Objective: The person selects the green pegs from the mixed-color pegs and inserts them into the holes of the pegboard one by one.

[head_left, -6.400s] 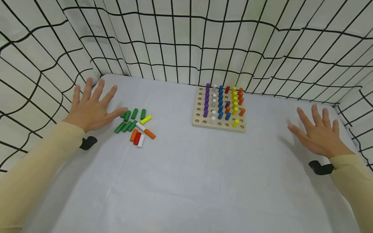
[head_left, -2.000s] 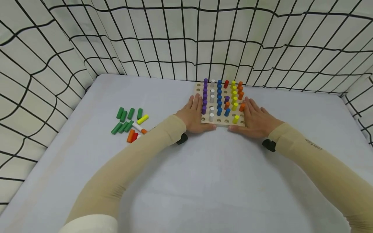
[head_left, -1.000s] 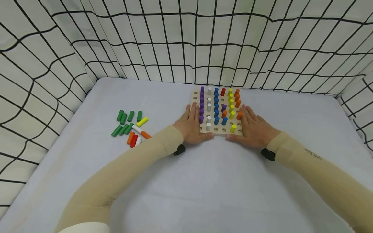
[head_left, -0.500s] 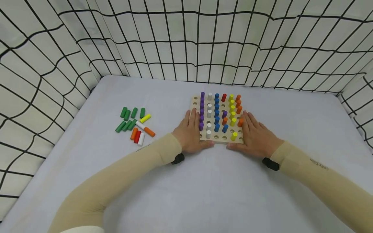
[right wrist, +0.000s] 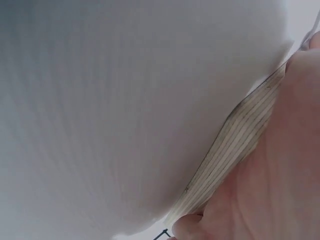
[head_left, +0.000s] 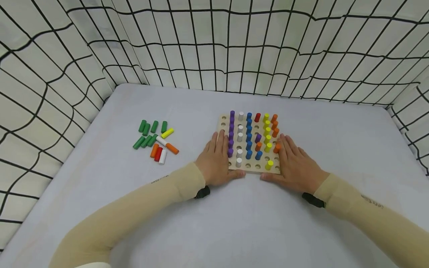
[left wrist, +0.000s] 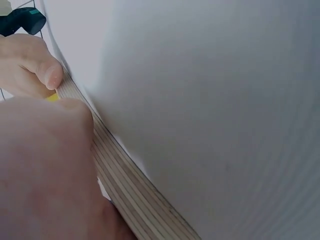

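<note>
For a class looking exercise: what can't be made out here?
- Head: some leftmost holes of the pegboard, covered by the left hand.
- Head: sleeve lettering, too small to read.
- Left wrist: the pegboard's top face, hidden behind the left hand.
- Right wrist: part of the right hand, cut off by the edge.
</note>
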Demonstrator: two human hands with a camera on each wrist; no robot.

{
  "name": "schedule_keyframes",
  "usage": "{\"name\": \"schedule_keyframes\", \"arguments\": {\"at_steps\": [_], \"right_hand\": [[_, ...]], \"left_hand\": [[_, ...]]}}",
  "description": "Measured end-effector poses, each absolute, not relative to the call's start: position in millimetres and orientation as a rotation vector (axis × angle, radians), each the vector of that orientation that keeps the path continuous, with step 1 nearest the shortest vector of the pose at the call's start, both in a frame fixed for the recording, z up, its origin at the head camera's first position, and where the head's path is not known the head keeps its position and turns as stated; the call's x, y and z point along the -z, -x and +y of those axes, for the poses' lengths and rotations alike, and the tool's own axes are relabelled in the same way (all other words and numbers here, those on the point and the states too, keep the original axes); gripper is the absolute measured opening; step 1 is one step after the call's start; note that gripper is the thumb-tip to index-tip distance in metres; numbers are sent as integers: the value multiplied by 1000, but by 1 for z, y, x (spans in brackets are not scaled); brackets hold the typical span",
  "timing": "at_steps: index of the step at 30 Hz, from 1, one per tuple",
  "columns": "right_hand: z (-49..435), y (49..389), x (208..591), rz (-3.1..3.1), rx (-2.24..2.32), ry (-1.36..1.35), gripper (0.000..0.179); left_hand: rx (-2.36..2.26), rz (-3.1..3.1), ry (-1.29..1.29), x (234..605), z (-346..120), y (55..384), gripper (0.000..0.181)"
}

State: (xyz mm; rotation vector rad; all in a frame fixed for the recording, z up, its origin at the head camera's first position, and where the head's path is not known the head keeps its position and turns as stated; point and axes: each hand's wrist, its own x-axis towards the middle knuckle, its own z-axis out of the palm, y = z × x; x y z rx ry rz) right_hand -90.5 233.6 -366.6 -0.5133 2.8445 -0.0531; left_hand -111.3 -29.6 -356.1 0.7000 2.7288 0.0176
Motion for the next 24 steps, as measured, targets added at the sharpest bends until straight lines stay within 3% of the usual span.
{"name": "schedule_keyframes", "arguments": {"at_steps": [24], "right_hand": [[232,50,369,2899,85,556,123]], "left_hand": [[-23,2723,-798,361,-43,78,116]]}}
